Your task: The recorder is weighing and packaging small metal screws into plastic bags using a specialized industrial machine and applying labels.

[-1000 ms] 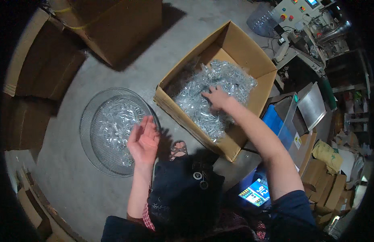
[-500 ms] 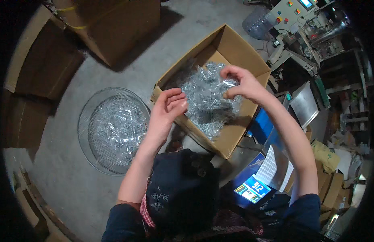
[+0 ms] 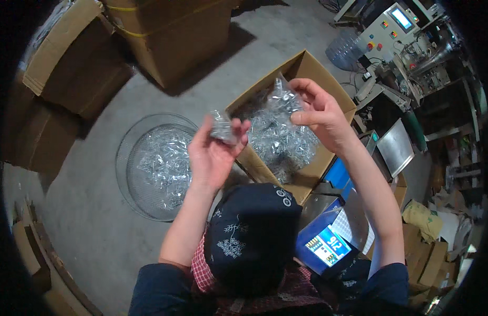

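The left hand [image 3: 215, 152] is raised at about 9 o'clock of the open cardboard box [image 3: 307, 68], palm up, its grip closed on a small clear plastic packet [image 3: 221, 128] pinched between thumb and fingers. The right hand [image 3: 320, 113] is raised over the box, its grip closed on a second clear packet [image 3: 282, 99] held at the fingertips. Both packets are above the floor and clear of the box contents. The box holds a heap of similar clear packets [image 3: 278, 142]. At 9 o'clock of the left hand, a round wire-mesh basket [image 3: 129, 158] stands on the concrete floor [image 3: 96, 231], part-filled with packets. A blue scale display [image 3: 324, 248] sits at 5 o'clock of the box.
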Tool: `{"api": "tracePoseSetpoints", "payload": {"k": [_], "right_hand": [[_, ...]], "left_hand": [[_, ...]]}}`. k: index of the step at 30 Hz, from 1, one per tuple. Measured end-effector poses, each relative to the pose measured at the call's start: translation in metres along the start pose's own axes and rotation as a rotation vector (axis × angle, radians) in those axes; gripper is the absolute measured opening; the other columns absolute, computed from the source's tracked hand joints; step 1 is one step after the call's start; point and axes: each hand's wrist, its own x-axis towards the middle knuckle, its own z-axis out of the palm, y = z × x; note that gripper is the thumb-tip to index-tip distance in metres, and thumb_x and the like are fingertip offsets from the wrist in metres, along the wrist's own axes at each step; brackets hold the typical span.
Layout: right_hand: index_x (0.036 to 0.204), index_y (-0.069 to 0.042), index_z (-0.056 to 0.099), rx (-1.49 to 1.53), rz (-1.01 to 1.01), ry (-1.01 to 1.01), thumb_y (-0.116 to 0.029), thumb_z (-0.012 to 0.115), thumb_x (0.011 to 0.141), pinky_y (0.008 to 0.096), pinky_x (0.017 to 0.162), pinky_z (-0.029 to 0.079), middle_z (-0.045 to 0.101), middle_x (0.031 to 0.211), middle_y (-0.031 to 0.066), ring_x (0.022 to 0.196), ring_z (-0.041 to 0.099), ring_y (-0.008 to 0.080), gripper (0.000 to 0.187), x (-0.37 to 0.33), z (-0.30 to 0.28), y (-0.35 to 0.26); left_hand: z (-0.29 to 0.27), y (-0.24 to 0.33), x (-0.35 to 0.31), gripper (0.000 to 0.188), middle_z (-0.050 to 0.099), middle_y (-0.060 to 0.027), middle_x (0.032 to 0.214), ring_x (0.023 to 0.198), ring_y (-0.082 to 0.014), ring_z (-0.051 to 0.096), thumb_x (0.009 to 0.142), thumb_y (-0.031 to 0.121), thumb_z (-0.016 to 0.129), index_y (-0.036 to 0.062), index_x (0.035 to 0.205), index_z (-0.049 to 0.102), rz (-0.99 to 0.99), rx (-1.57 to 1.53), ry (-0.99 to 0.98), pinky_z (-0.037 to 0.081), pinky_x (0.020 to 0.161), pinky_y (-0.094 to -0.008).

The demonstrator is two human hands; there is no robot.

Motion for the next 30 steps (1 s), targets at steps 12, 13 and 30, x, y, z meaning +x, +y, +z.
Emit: {"api": "tracePoseSetpoints", "payload": {"k": [12, 13, 30], "right_hand": [[0.135, 0.002, 0.051, -0.095, 0.038, -0.173, 0.004, 0.063, 0.077, 0.03, 0.097, 0.048, 0.061, 0.128, 0.0105, 0.116, 0.059, 0.0155, 0.059, 0.01, 0.037, 0.017], [0.135, 0.002, 0.051, -0.098, 0.042, -0.176, 0.004, 0.063, 0.077, 0.03, 0.097, 0.048, 0.061, 0.128, 0.0105, 0.116, 0.059, 0.0155, 0.059, 0.011, 0.037, 0.017], [0.094, -0.001, 0.059, -2.309, -0.325, 0.264, -0.003, 0.056, 0.083, 0.0342, 0.07, 0.054, 0.063, 0.088, 0.0128, 0.075, 0.062, 0.0258, 0.012, -0.157, 0.156, -0.127]], "left_hand": [[0.0, 0.007, -0.02, 0.034, 0.055, -0.0187, 0.13, 0.141, -0.0344, 0.033, 0.091, 0.037, 0.062, 0.0037, 0.097, 0.067, -0.07, -0.337, -0.252, 0.005, 0.117, -0.0698], [-0.003, 0.008, -0.019, 0.034, 0.055, -0.0187, 0.13, 0.141, -0.0344, 0.033, 0.091, 0.037, 0.062, 0.0037, 0.097, 0.067, -0.067, -0.342, -0.25, 0.005, 0.117, -0.0698], [-0.101, 0.046, -0.066, 0.059, 0.039, -0.0208, 0.149, 0.143, -0.0341, 0.032, 0.097, 0.033, 0.053, 0.0025, 0.145, 0.037, 0.186, -0.877, 0.007, 0.041, 0.111, -0.0506]]}}
